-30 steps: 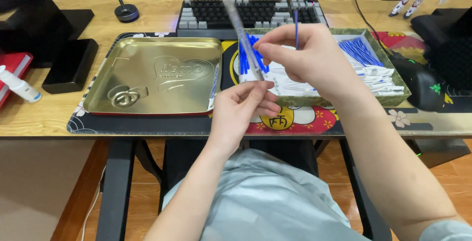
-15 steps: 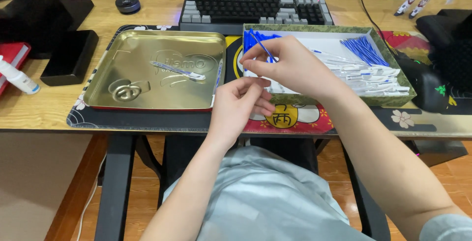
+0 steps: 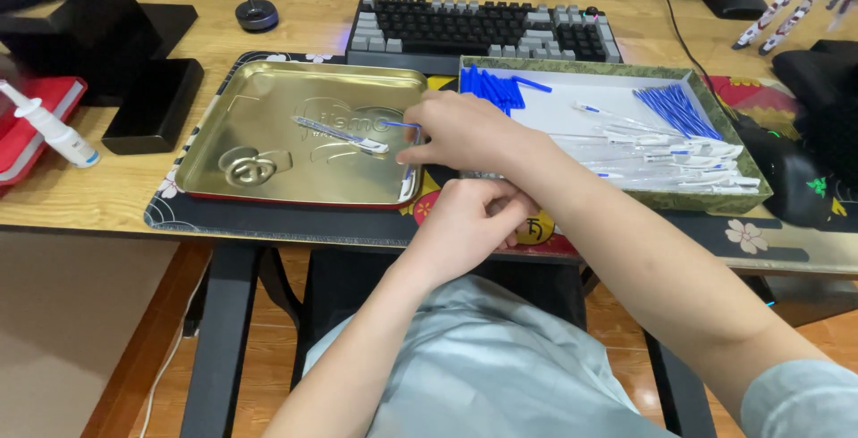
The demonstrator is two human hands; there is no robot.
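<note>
My right hand (image 3: 466,134) reaches across to the right edge of the gold metal tray (image 3: 259,107) and pinches a clear pen with a blue part (image 3: 410,170), which hangs over that edge. One clear pen with a blue refill (image 3: 343,134) lies in the middle of the tray. My left hand (image 3: 474,219) rests at the desk's front edge just below the right hand, fingers curled, with nothing visible in it. Behind the right hand stands a shallow green-rimmed box (image 3: 715,201) holding blue caps (image 3: 492,88), blue refills (image 3: 675,109) and clear barrels (image 3: 679,163).
A black keyboard (image 3: 483,31) lies behind the tray and box. A black stand (image 3: 147,89), a red case (image 3: 27,121) and a white spray bottle (image 3: 49,125) sit at the left. A black mouse (image 3: 800,183) is at the right.
A finished pen went from my hands into the gold tray. My right hand went to the box, then left to the tray's edge with another pen. My left hand sank to the desk edge.
</note>
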